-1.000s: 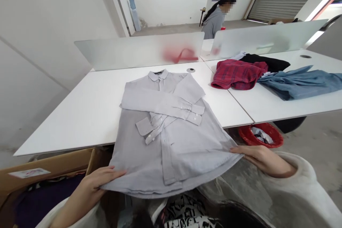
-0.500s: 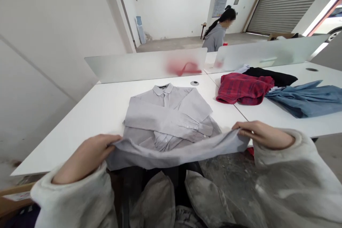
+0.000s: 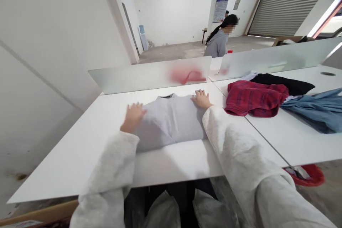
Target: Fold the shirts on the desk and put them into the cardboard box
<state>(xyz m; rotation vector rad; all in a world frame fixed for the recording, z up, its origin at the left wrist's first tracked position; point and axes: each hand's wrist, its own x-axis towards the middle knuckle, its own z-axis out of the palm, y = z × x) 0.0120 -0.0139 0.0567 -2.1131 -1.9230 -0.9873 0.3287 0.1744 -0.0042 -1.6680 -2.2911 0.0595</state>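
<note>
Pressing down on a folded pale gray shirt (image 3: 171, 121) right now, both hands are out flat at its far corners! The left hand (image 3: 133, 115) sits on the shirt's left shoulder, fingers (image 3: 132, 108) spread wide and pinching nothing, tips out on the white surface (image 3: 80, 160). Over on the right, the right hand (image 3: 202, 99) does the same, spread flat beside the collar (image 3: 167, 96). The shirt lies toward the far edge of the surface, collar pointing away, with fleece sleeves (image 3: 235, 146) stretching across the near side. Just to the right, on the next surface, a red plaid shirt (image 3: 252, 98) overlaps a black garment (image 3: 285, 84), beside rumpled blue denim (image 3: 312, 111). Beyond a frosted divider (image 3: 149, 74), a co-worker (image 3: 219, 42) in a gray hoodie stands on the far side!
</note>
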